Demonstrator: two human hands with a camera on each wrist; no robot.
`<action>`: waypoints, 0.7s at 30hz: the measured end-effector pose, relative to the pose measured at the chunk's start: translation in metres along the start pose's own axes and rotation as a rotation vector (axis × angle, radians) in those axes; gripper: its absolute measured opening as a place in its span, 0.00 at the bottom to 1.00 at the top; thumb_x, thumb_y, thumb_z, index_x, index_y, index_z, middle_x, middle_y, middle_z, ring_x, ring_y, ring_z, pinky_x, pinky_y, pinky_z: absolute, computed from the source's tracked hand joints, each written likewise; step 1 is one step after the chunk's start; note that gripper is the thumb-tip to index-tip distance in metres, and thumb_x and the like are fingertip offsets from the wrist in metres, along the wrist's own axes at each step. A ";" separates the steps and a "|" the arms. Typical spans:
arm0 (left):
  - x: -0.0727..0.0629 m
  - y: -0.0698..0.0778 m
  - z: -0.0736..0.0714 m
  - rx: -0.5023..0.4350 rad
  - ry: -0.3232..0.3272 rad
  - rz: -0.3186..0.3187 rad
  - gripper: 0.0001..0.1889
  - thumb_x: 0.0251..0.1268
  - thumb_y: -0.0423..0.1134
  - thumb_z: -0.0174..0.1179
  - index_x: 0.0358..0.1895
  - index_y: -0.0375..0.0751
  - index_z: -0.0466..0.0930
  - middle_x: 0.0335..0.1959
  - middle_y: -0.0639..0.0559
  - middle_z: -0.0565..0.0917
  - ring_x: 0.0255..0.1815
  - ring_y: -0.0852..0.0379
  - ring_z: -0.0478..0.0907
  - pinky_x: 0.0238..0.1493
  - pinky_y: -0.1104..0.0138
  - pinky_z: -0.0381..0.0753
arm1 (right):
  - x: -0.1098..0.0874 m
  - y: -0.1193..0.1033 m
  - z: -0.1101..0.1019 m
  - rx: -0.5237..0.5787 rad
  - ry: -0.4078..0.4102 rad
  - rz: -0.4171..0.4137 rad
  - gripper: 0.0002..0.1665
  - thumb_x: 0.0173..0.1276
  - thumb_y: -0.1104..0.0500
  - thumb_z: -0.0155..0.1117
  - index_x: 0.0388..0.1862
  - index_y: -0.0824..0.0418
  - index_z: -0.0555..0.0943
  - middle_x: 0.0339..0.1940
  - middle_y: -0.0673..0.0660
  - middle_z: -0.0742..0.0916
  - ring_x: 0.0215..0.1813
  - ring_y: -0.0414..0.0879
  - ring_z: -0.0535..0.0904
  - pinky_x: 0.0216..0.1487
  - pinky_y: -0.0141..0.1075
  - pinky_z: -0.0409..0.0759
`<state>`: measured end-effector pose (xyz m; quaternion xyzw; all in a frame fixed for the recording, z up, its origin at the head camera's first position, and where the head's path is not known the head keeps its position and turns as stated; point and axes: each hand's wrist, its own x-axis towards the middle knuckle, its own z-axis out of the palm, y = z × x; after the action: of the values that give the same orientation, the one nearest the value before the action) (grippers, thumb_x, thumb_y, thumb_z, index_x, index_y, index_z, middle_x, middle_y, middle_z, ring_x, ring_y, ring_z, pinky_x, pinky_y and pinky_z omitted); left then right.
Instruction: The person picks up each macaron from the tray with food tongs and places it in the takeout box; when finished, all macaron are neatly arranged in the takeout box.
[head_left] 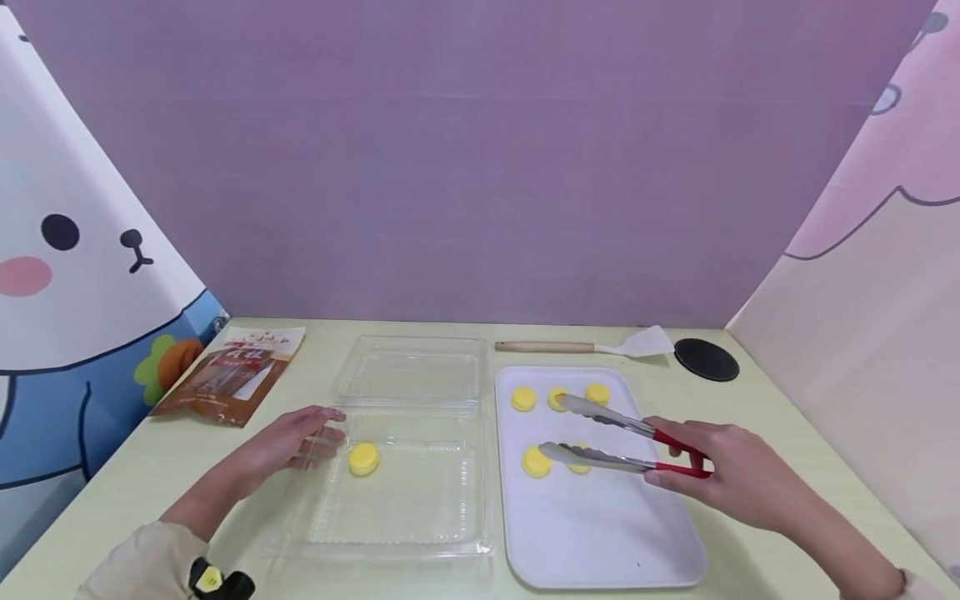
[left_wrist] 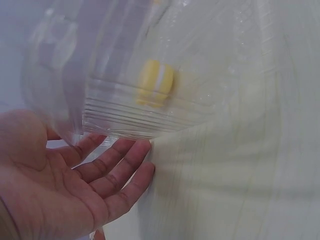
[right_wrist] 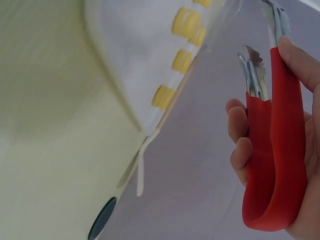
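My right hand (head_left: 738, 475) grips metal tongs (right_wrist: 275, 150) by their red handles, thumb on one arm and fingers round the other. The tongs' tips are spread apart over a white tray (head_left: 600, 533), with nothing between them. Several yellow macarons (head_left: 523, 398) lie on that tray in two rows; the tongs partly cover some. One yellow macaron (head_left: 363, 459) sits in the left part of a clear plastic clamshell box (head_left: 420, 546), whose lid lies folded back. Fairly straight fingers of my left hand (left_wrist: 75, 185) touch the box's left wall; the thumb is partly hidden.
A spatula (head_left: 547, 347) with a wooden handle lies behind the tray, beside a black round disc (head_left: 707, 359). At the back left lies a brown and white food packet (head_left: 232, 375). A purple backdrop (head_left: 480, 167) rises behind the table.
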<state>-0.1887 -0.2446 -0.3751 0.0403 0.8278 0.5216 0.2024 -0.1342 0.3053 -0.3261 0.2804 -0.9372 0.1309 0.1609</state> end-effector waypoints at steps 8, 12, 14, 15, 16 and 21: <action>-0.002 0.000 0.002 0.006 0.019 -0.003 0.30 0.86 0.51 0.35 0.72 0.26 0.61 0.64 0.31 0.78 0.62 0.36 0.78 0.58 0.48 0.79 | -0.014 0.018 0.005 -0.007 -0.040 0.039 0.34 0.54 0.41 0.81 0.56 0.57 0.87 0.26 0.31 0.73 0.26 0.27 0.64 0.26 0.28 0.65; -0.002 0.000 0.003 0.008 0.023 -0.003 0.30 0.86 0.51 0.35 0.72 0.26 0.61 0.63 0.32 0.78 0.62 0.37 0.78 0.58 0.48 0.79 | -0.018 0.021 0.007 -0.017 -0.088 0.086 0.34 0.55 0.39 0.80 0.56 0.56 0.87 0.25 0.32 0.73 0.25 0.29 0.63 0.26 0.29 0.64; -0.002 0.000 0.003 0.011 0.023 -0.004 0.31 0.86 0.52 0.35 0.72 0.26 0.61 0.63 0.31 0.78 0.62 0.36 0.78 0.58 0.47 0.78 | -0.019 0.023 0.009 -0.014 -0.094 0.089 0.34 0.55 0.40 0.80 0.56 0.56 0.87 0.25 0.32 0.74 0.25 0.29 0.63 0.26 0.29 0.64; -0.003 0.001 0.003 0.013 0.023 -0.005 0.31 0.86 0.52 0.35 0.72 0.26 0.61 0.63 0.31 0.78 0.62 0.36 0.78 0.59 0.47 0.78 | -0.020 0.024 0.010 -0.013 -0.090 0.083 0.33 0.55 0.40 0.80 0.56 0.56 0.88 0.24 0.31 0.74 0.25 0.29 0.63 0.26 0.29 0.64; -0.003 0.001 0.004 0.015 0.022 -0.006 0.31 0.86 0.52 0.35 0.72 0.26 0.61 0.63 0.31 0.78 0.62 0.36 0.77 0.59 0.47 0.78 | -0.020 0.025 0.011 -0.013 -0.085 0.074 0.33 0.55 0.40 0.80 0.55 0.57 0.88 0.24 0.31 0.74 0.25 0.28 0.63 0.26 0.28 0.64; -0.003 0.000 0.004 0.011 0.018 0.001 0.30 0.87 0.50 0.35 0.72 0.25 0.61 0.64 0.30 0.77 0.62 0.36 0.77 0.58 0.48 0.79 | -0.022 0.028 0.014 -0.006 -0.101 0.085 0.32 0.56 0.40 0.79 0.55 0.56 0.88 0.25 0.30 0.76 0.25 0.29 0.64 0.27 0.29 0.64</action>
<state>-0.1845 -0.2419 -0.3756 0.0371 0.8325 0.5176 0.1943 -0.1358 0.3335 -0.3517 0.2460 -0.9556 0.1205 0.1086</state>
